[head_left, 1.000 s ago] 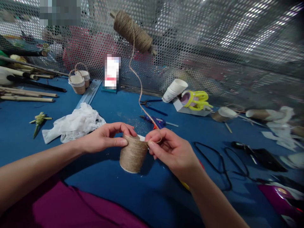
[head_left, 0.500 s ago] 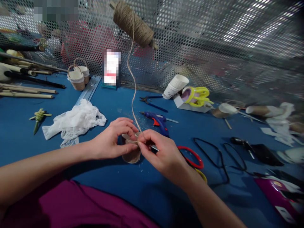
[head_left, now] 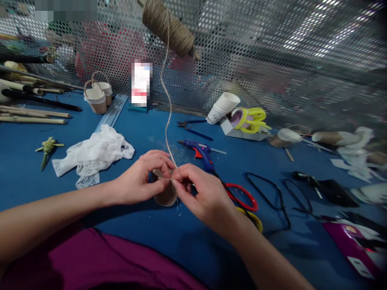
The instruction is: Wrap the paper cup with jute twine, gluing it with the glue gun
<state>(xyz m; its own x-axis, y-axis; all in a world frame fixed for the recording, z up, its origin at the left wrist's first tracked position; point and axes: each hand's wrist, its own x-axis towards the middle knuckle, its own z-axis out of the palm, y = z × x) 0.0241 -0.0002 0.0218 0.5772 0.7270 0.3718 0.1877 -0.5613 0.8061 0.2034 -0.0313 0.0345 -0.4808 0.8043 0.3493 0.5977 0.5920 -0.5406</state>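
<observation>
A paper cup [head_left: 165, 198] wrapped in brown twine stands on the blue table, partly hidden behind my fingers. My left hand [head_left: 146, 175] is closed in a pinch at the cup's rim, thumb and fingertips on a short stretch of twine. Close beside it, my right hand [head_left: 201, 191] pinches the same strand. This twine [head_left: 169, 110] hangs slack from a large spool [head_left: 169, 28] mounted on the metal mesh. Behind my right hand lies a blue hot glue gun [head_left: 199, 151]. Scissors with red and yellow handles [head_left: 252, 203] lie partly under my right forearm.
Crumpled white lace [head_left: 98, 153] lies left, near a small green woven figure [head_left: 48, 151]. Two little baskets [head_left: 96, 98] and a phone [head_left: 140, 84] stand at the back. Pliers [head_left: 196, 129], stacked paper cups [head_left: 223, 106] and a black cord [head_left: 272, 189] occupy the right side.
The cup went from tilted toward me to standing lower on the table. Both hands came together at its rim, the right moving left. The glue gun and scissors became more visible.
</observation>
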